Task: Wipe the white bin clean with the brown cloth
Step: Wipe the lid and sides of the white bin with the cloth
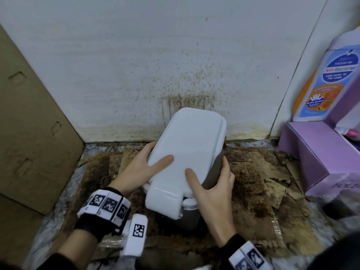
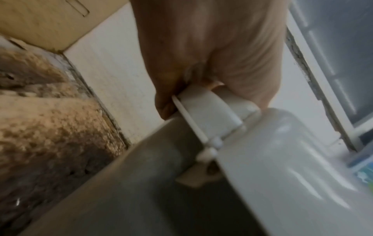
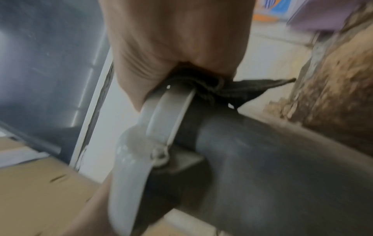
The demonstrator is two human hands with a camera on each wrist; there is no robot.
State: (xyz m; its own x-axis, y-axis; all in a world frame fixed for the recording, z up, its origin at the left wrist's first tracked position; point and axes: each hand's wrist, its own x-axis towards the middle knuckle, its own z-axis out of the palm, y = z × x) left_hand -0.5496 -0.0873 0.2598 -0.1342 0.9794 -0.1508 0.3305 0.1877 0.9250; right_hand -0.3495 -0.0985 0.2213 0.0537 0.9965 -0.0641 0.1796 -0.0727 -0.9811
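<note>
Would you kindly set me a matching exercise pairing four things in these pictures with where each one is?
Things:
1. white plastic bin
2. brown cloth
3. flat brown cardboard box
4. purple cardboard box

Places:
A. far left, against the wall
B. pinched under the right hand at the bin's side
C. right edge, under a white wash bottle
D. centre, held between both hands, with the left hand on its other side

Pairs: 1-D, 2-B, 3-A, 4-C
</note>
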